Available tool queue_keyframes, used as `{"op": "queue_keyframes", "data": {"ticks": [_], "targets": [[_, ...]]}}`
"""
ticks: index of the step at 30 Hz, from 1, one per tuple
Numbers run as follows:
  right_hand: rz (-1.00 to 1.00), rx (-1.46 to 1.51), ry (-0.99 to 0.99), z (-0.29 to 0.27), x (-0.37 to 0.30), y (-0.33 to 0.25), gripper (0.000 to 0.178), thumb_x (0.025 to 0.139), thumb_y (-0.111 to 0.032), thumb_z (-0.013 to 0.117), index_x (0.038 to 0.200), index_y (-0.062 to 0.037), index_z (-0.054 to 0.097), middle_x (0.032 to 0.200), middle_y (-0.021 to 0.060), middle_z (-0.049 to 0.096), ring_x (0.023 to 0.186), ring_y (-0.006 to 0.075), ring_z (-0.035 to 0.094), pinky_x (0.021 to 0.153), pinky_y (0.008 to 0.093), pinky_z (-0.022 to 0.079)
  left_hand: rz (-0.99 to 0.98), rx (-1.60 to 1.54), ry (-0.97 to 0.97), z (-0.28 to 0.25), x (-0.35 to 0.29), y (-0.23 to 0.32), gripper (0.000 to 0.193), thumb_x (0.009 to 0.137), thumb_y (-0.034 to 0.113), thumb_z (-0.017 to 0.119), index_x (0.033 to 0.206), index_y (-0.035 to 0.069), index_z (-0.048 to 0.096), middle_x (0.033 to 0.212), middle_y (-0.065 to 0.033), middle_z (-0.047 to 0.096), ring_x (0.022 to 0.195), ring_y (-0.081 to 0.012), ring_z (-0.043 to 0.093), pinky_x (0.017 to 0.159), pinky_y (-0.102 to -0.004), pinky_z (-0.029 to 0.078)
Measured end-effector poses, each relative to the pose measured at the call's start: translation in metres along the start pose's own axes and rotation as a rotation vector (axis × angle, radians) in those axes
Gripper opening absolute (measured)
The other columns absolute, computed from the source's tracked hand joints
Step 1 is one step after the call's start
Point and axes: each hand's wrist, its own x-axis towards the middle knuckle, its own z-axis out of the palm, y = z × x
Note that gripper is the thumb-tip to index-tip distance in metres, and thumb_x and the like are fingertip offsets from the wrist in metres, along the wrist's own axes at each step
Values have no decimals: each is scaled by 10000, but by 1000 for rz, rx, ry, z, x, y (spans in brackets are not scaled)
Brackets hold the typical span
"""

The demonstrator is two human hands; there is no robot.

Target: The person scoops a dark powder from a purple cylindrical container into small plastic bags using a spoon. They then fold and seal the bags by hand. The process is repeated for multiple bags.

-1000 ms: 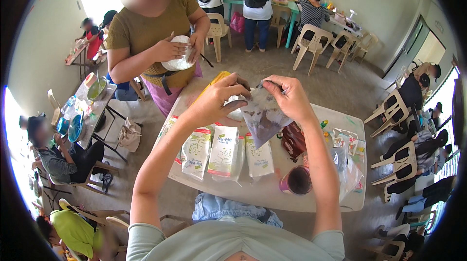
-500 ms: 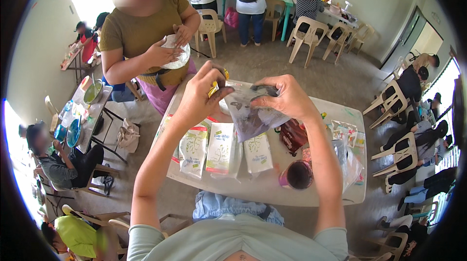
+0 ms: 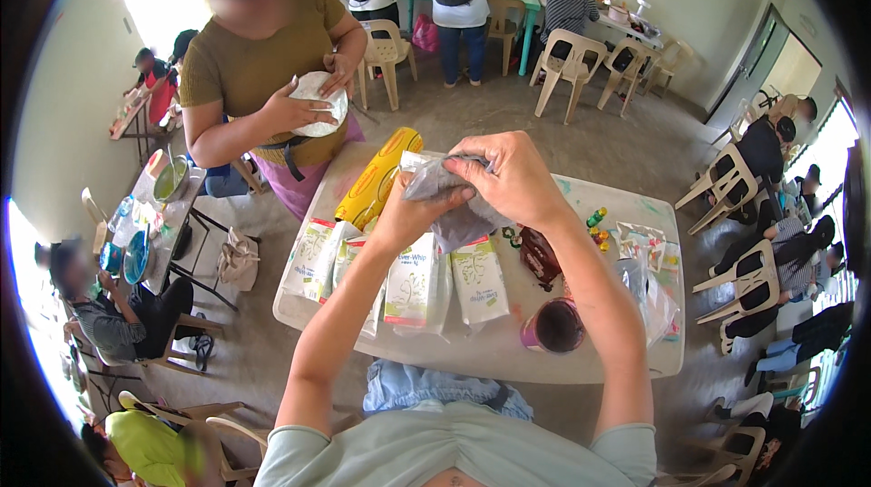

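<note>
As left hand (image 3: 410, 213) and right hand (image 3: 515, 180) pinch one grey bag (image 3: 464, 227) between fingers — at least four cartons (image 3: 410, 289) sit below, one cup (image 3: 555, 327)!

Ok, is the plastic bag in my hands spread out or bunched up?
Bunched up: the plastic bag is gathered in folds between your left hand and right hand.

Blue lettering heads the front of a white carton (image 3: 413, 285) standing on the bench (image 3: 472, 355), while green lettering marks the lower part of a second white carton (image 3: 481, 280) beside it. Reddish script runs along a yellow roll (image 3: 381, 180) near the bench's far edge.
</note>
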Motion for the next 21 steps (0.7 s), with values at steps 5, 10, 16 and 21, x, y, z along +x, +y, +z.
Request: {"op": "queue_keyframes", "data": {"ticks": [5, 10, 16, 21], "targets": [[39, -40, -2, -2, -2, -9, 84, 748, -18, 594, 808, 40, 608, 648, 135, 597, 569, 102, 521, 557, 258, 430, -17, 4, -34, 0, -8, -2, 388, 715, 110, 705, 1045, 33, 516, 933, -17, 570, 856, -97, 509, 750, -266, 432], [28, -95, 16, -6, -1, -13, 92, 745, -37, 606, 795, 41, 608, 648, 148, 593, 550, 135, 523, 547, 269, 424, -13, -70, -99, -3, -11, -22, 542, 683, 60, 720, 1146, 46, 438, 1054, -20, 530, 994, -113, 478, 858, -286, 402], [16, -75, 32, -7, -4, -7, 163, 732, -158, 629, 793, -7, 641, 598, 206, 537, 536, 332, 537, 515, 350, 412, 83, 34, -76, 0, -21, -18, 492, 689, 77, 723, 1112, 34, 476, 995, -10, 554, 924, -85, 488, 819, -252, 411], [46, -77, -17, -6, -9, -12, 126, 743, -71, 626, 800, 40, 610, 632, 164, 575, 511, 165, 465, 534, 279, 408, -5, -87, -76, -15, -18, 0, 306, 732, 103, 690, 994, 1, 570, 854, 8, 600, 768, -61, 513, 730, -231, 433]]}}
